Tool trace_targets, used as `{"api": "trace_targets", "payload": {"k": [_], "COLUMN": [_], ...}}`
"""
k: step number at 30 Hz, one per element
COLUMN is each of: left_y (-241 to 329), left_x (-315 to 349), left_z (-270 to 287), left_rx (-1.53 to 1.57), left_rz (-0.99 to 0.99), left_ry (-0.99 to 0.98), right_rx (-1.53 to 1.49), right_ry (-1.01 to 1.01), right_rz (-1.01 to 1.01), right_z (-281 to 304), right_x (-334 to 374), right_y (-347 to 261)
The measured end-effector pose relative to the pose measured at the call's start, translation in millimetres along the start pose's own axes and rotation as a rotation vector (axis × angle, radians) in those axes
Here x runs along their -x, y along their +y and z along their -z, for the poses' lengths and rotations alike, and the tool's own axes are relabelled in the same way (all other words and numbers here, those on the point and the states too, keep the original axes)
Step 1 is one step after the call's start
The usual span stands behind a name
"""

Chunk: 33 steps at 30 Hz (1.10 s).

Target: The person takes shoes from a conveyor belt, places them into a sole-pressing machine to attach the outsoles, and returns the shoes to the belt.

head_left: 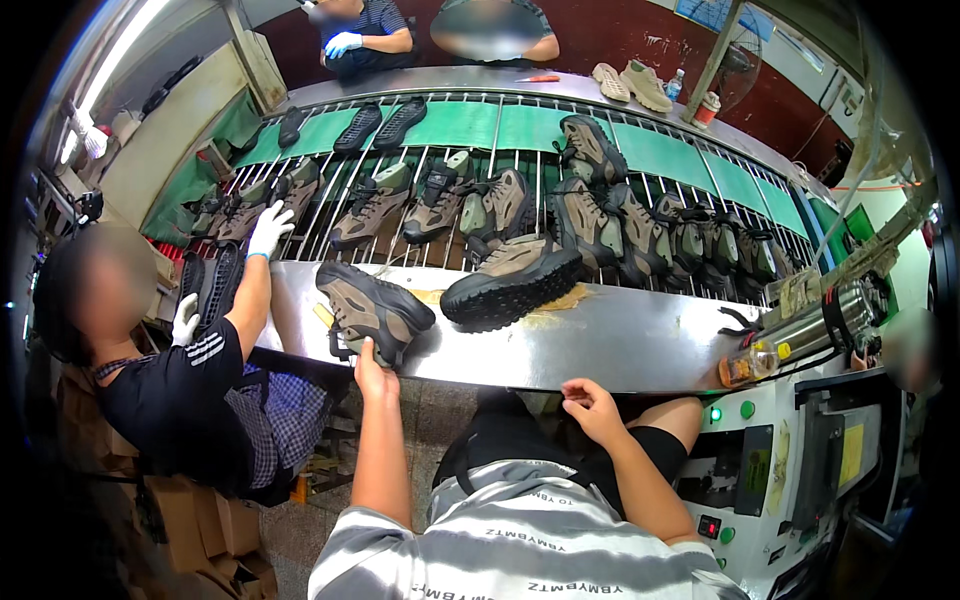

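My left hand (373, 378) grips a brown and black lace-up shoe (375, 308) by its grey-green collar, the thumb on the near side. The shoe is tilted over the metal ledge (640, 350), its thick dark sole facing away. To its right, a second shoe (512, 283) lies on its side on the ledge, its lugged black sole toward me. My right hand (594, 408) hangs above my lap, just off the ledge's front edge. It looks empty, the fingers loosely bent and a little apart.
Several similar shoes stand on the roller conveyor (335, 205) behind the ledge. Left, a gloved co-worker (215, 340) reaches over shoes and soles. At right are a steel flask (840, 318), a plastic bottle (752, 365) and a machine panel (735, 470). Two people sit across the line.
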<state>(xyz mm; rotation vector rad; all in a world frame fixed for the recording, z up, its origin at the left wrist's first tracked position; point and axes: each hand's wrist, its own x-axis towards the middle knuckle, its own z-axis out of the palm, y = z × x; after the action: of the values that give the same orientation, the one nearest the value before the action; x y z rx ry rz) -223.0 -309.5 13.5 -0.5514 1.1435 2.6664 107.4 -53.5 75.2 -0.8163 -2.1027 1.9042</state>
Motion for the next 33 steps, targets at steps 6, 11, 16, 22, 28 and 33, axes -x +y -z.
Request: {"api": "trace_targets", "payload": {"k": [6, 11, 16, 22, 28, 33], "left_y": [43, 93, 104, 61, 22, -22], "left_x": [-13, -21, 4, 22, 93, 127], "left_z": [-4, -41, -108, -96, -47, 4], "left_rx": [-0.144, -0.823, -1.93, -1.757, -1.328, -0.797], "left_rz": [-0.01, -0.176, -0.662, -0.869, -1.145, -0.313], "left_ry": [-0.062, -0.369, -0.609, -0.444, -0.24, -0.457], "right_rx": [0.344, 0.821, 0.978, 1.281, 1.274, 0.752], "right_ry": [-0.159, -0.157, -0.03, -0.31, -0.325, -0.185], "right_rz": [0.643, 0.763, 0.763, 0.592, 0.568, 0.743], "right_z": [-102, -192, -174, -123, -119, -51], "right_x": [-105, -160, -160, -222, -235, -151], "right_y": [-112, -128, -126, -128, -130, -198]}}
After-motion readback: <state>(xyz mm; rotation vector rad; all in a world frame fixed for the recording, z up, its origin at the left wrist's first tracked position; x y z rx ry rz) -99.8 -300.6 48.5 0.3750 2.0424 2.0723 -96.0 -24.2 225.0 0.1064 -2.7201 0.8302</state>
